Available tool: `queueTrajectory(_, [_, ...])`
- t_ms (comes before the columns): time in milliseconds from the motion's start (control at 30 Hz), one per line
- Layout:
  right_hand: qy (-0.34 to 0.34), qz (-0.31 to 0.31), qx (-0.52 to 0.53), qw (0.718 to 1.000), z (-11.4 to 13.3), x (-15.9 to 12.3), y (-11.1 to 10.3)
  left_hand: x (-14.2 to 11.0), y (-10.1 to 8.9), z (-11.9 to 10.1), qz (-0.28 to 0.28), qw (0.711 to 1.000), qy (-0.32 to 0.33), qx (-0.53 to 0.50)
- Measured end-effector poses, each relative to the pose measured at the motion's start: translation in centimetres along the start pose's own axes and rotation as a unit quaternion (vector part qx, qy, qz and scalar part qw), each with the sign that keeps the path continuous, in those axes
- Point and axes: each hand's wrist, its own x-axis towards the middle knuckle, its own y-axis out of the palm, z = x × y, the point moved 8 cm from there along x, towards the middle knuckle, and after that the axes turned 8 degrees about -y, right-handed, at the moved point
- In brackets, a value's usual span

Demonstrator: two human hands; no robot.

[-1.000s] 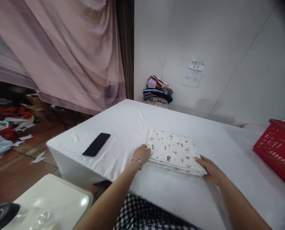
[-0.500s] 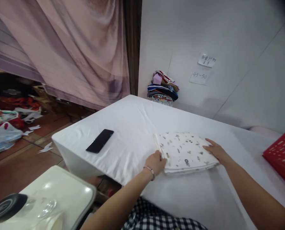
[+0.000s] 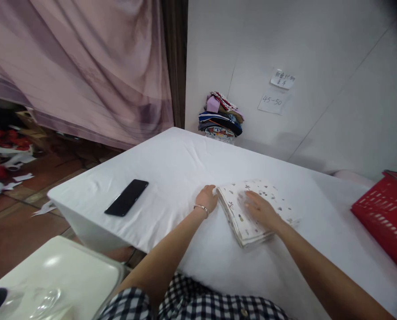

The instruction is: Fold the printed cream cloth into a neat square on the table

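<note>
A folded white cloth (image 3: 274, 200) printed with small figures lies on the white-covered table in front of me, turned at an angle, its layered folds showing along the left edge. At its far left corner my left hand (image 3: 207, 200), with a bracelet at the wrist, has its fingers closed on the edge. My right hand (image 3: 262, 213) is over the top of the cloth with its fingers apart, somewhat blurred by motion. Whether the right palm presses on the fabric cannot be made out.
A black phone (image 3: 127, 198) lies on the table's left part. Folded clothes (image 3: 221, 118) are stacked by the wall. At the right stands a red basket (image 3: 381, 213). Lower left, a white stool (image 3: 71, 266) holds a clear plastic item and something dark.
The cloth has turned on the table so its left edge slants toward me. My right hand has left the right edge and moved left over the top; my left hand has shifted to the far left corner.
</note>
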Motion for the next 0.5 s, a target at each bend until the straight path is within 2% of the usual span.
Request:
queueTrajectory(67, [-0.057,0.043,-0.033,0.997,2.6,-0.5,2.6,1.0,0.9,-0.5,0.005,1.0,0.014,0.01])
queueTrajectory(167, [-0.085,0.096,-0.101,0.987,4.1,-1.3,5.3,1.7,2.3,-0.8,0.019,1.0,0.01,0.017])
queueTrajectory(267, [-0.09,0.106,-0.136,0.981,4.1,-1.7,5.9,1.9,2.7,-0.9,0.011,1.0,0.013,0.006])
queueTrajectory(367, [-0.09,0.11,-0.14,0.98,4.2,-1.7,5.8,2.1,2.4,-0.8,-0.005,1.0,0.022,-0.017])
queueTrajectory(500, [-0.082,0.129,-0.134,0.979,4.6,-2.8,5.9,2.4,2.1,-0.7,0.003,0.999,0.02,-0.046])
